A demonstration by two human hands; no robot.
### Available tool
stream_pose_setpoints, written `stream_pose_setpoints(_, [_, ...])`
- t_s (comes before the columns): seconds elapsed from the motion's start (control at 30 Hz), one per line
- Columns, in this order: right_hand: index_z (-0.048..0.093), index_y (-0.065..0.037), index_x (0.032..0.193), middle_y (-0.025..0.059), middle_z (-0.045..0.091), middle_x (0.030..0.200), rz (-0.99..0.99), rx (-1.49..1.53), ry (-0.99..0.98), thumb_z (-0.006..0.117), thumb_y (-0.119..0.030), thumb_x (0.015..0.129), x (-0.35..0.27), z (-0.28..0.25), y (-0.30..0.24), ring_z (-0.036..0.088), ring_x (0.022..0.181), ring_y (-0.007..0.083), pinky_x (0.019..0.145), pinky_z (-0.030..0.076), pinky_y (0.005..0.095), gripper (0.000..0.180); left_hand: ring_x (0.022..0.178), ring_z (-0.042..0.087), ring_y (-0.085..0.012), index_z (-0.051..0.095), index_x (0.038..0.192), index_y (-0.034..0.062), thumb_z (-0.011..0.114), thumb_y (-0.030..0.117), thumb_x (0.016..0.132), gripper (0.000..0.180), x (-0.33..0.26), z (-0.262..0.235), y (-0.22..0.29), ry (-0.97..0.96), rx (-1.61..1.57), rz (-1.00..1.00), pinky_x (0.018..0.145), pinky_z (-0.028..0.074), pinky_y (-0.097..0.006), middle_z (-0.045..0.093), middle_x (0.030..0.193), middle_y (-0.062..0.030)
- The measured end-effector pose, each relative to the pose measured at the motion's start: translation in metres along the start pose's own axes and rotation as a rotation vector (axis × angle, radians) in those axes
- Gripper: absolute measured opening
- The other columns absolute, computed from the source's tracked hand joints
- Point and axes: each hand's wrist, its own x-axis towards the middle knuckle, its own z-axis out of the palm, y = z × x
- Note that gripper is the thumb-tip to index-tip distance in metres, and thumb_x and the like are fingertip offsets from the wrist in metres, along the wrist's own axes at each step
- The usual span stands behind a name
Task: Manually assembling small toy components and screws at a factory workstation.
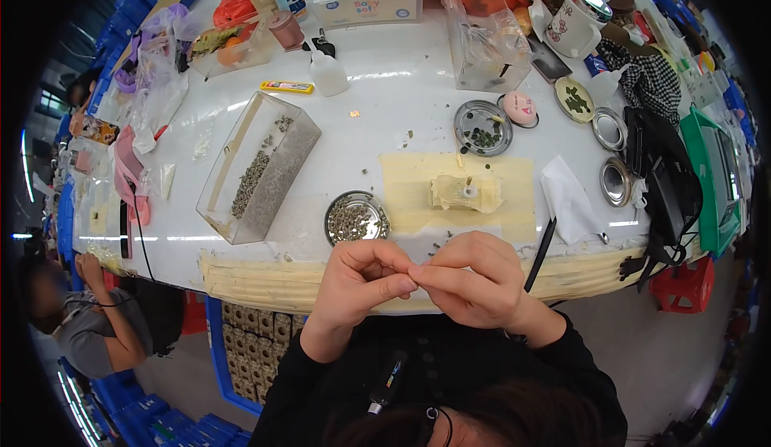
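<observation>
Fingertips: my left grip and right grip meet tip to tip over the near edge of the worktop; thumb and forefinger drawn close together on each; whether they pinch anything I cannot tell, too small or hidden by my own fingers.
Block: yellowish block lies beyond my fingertips and off to the right; long axis runs roughly left to right; right grip is the nearer; small stub at its middle, surface rough and waxy-looking.
Sheet: pale yellow sheet under the block; matte, flat, papery.
Dish: round metal dish just beyond my left grip; shiny, shallow, strewn with gritty grey-beige pieces; touching my knuckles or not, I cannot tell.
Box: clear box farther left, its long axis slanting away to the right; stiff walls, dusty-looking, similar grit inside.
Green bits: second dish past the block; dark, chip-like pieces in bright metal.
Right flank: slender black stick beside my right grip; limp white tissue just past it, creased.
</observation>
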Motion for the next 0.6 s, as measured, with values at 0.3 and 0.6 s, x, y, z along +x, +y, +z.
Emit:
stream_pose_setpoints(0.3, [0.071,-0.004,0.099,0.0037,0.063,0.079,0.009,0.032,0.006,0.073,0.003,0.062,-0.004,0.000,0.002,0.059,0.062,0.0176,0.053,0.046,0.0273,0.037,0.077,0.065,-0.0115,0.066,0.095,-0.0053,0.068,-0.004,0.086,0.009,0.002,-0.002,0.001,-0.057,0.016,-0.015,0.067,0.053,-0.022,0.068,0.088,-0.0094])
stream_pose_setpoints(0.6, [0.071,-0.005,0.093,0.0044,0.062,0.077,0.069,0.062,0.027,0.074,0.005,0.065,-0.006,-0.001,0.000,0.059,0.061,0.0186,0.052,0.046,0.0282,0.030,0.076,0.064,-0.0108,0.067,0.095,-0.0061,0.068,-0.005,0.087,0.009,0.005,0.003,0.007,-0.080,0.122,-0.019,0.066,0.052,-0.022,0.068,0.089,-0.0100])
